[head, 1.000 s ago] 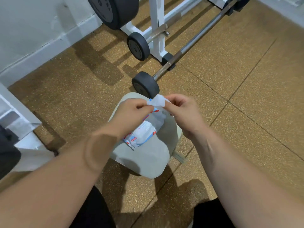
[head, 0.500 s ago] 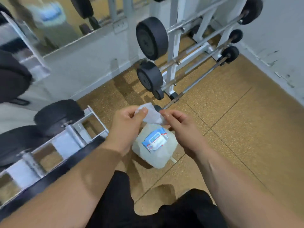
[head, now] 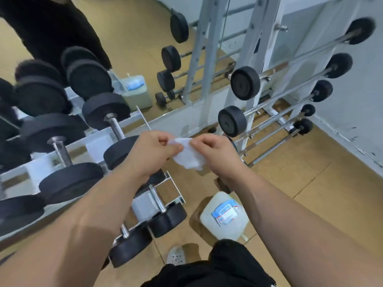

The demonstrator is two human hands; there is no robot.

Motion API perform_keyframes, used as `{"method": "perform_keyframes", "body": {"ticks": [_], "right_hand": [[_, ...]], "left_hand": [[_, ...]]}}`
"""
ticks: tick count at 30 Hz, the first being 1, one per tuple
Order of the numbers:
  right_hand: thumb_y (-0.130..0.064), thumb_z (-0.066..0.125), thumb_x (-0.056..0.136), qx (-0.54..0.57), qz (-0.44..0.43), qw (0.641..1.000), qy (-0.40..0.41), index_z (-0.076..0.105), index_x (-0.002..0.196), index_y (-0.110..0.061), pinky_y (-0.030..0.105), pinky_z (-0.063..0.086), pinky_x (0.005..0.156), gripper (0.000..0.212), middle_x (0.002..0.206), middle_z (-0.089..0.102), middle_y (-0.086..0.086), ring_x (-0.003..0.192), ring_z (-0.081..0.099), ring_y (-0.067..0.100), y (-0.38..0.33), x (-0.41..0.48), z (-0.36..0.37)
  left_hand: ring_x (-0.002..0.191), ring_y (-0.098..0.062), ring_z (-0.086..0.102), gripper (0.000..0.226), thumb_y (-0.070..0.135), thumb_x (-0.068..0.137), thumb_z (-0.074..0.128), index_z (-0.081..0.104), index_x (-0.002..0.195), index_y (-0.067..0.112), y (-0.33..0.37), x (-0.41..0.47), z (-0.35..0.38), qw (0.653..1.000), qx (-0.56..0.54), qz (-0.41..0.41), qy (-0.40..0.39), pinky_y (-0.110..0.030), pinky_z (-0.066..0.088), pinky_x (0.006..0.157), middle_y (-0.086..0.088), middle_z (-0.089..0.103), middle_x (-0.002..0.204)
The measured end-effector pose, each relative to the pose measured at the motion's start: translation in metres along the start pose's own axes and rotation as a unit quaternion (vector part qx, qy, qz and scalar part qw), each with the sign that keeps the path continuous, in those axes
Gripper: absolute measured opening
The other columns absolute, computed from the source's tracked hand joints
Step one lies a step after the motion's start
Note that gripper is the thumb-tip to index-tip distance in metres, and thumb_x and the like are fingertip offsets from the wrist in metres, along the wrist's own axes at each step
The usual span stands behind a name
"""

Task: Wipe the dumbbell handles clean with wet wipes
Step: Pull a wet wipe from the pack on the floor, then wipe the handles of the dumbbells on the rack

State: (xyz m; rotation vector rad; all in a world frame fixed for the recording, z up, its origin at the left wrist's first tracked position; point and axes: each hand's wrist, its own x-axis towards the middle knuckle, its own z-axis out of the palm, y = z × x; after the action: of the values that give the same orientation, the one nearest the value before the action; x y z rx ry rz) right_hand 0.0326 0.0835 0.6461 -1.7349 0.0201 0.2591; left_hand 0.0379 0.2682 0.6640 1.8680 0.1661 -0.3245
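Observation:
A white wet wipe (head: 189, 156) hangs between my hands at chest height. My left hand (head: 153, 151) pinches its left edge and my right hand (head: 215, 154) pinches its right edge. Just left of and below my hands, black dumbbells with chrome handles (head: 116, 127) lie on a white tiered rack (head: 97, 145). Another dumbbell handle (head: 60, 151) shows further left, and lower ones (head: 157, 200) sit on the bottom tier. The wet wipe pack (head: 224, 213) rests on a pale container on the floor below my right forearm.
A white stand (head: 255, 65) at the back right holds several barbells with black ends (head: 244, 82). A wall mirror (head: 145, 38) behind reflects the weights. The cork-coloured floor (head: 300, 183) opens to the right. My foot in a grey clog (head: 176, 255) stands by the rack.
My view has risen from the floor to the dumbbell rack. Both hands lifted the wipe away from the pack, which now lies lower on the floor, and they have spread the wipe wider.

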Motion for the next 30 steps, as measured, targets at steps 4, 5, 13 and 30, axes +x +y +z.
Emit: {"method": "perform_keyframes", "body": {"ticks": [4,5,13,30], "right_hand": [[-0.026,0.059,0.098,-0.023,-0.016,0.999,0.041,0.071,0.084,-0.01,0.019,0.044,0.059,0.024,0.076,0.062,0.001,0.066,0.055,0.007,-0.016,0.026,0.0],[-0.028,0.057,0.099,-0.019,-0.01,0.999,0.043,0.069,0.085,-0.009,0.019,0.043,0.058,0.026,0.075,0.06,0.002,0.066,0.053,0.008,-0.018,0.032,-0.002],[-0.028,0.061,0.098,0.062,0.019,0.998,-0.022,0.068,0.105,-0.021,0.023,0.048,0.061,0.012,0.081,0.063,0.001,0.076,0.061,0.015,-0.036,0.074,0.02],[-0.029,0.08,0.082,-0.222,-0.033,0.97,-0.097,0.072,0.073,-0.024,0.011,0.039,0.072,0.013,0.09,0.061,-0.008,0.082,0.057,0.0,-0.022,0.162,0.248]], "left_hand": [[0.06,-0.004,0.061,0.008,0.01,0.084,0.081,0.077,0.086,0.004,0.006,0.003,-0.009,1.0,0.011,-0.014,0.02,-0.015,0.049,0.056,-0.009,0.072,0.073],[0.061,-0.006,0.062,0.011,0.011,0.085,0.08,0.076,0.087,0.001,0.006,0.005,-0.009,0.999,-0.006,-0.025,0.031,-0.015,0.05,0.055,-0.013,0.072,0.076],[0.088,-0.022,0.075,0.004,0.008,0.099,0.061,0.065,0.098,0.009,0.013,0.033,-0.038,0.961,-0.255,-0.049,0.094,-0.044,0.06,0.084,-0.008,0.077,0.094],[0.08,-0.026,0.076,0.024,-0.006,0.083,0.075,0.069,0.104,0.004,-0.107,0.09,-0.241,0.947,-0.258,-0.16,0.104,-0.034,0.059,0.065,-0.016,0.076,0.095]]}}
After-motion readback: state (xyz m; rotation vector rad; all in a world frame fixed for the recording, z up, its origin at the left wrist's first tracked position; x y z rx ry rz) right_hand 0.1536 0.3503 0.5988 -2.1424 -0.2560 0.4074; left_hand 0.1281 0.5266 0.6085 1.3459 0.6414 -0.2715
